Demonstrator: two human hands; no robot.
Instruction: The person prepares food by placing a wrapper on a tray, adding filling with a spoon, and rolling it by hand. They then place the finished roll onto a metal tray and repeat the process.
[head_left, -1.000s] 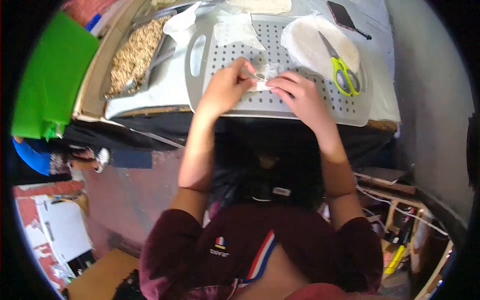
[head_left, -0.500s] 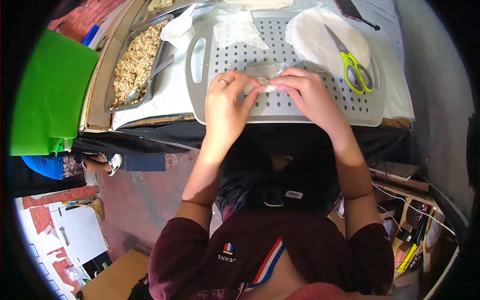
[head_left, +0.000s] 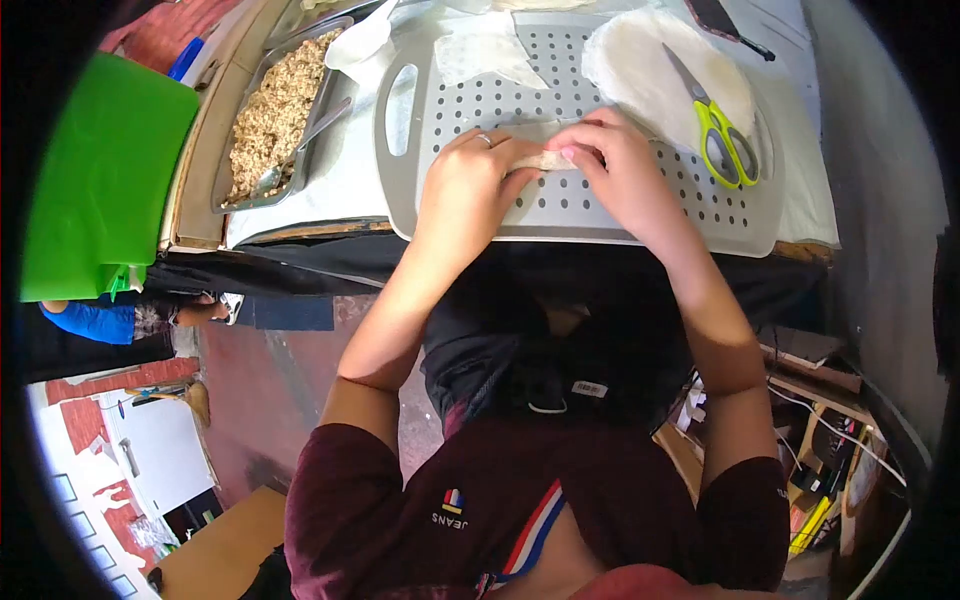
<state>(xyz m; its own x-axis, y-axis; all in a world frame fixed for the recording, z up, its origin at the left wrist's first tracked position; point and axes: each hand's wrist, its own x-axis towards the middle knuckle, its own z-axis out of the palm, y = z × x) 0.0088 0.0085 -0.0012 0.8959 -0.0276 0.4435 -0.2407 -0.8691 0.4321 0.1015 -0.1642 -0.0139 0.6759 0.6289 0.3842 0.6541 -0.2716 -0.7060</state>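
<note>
On the grey perforated board (head_left: 400,205), my left hand (head_left: 472,185) and my right hand (head_left: 615,170) pinch a thin pale roll (head_left: 550,160) between them, one at each end. Part of a translucent wrapper (head_left: 530,130) lies flat just beyond the fingers. Farther back on the board is a cut piece of wrapper (head_left: 485,55). A stack of round white wrappers (head_left: 635,65) sits at the right, with green-handled scissors (head_left: 715,125) lying on it. To the left of the board, a metal tray (head_left: 300,175) holds crumbly filling (head_left: 275,115) and a spoon (head_left: 325,120).
A white cup (head_left: 360,50) stands between tray and board. A dark phone-like object (head_left: 715,20) lies at the back right. At the left is a green chair back (head_left: 105,180), with another person's blue-clothed body (head_left: 95,320) below it. Shelves (head_left: 820,375) stand low at the right.
The roll is now more compact and smoother, with less of the flat wrapper showing. My fingers have shifted slightly along it. The whole view has moved a little.
</note>
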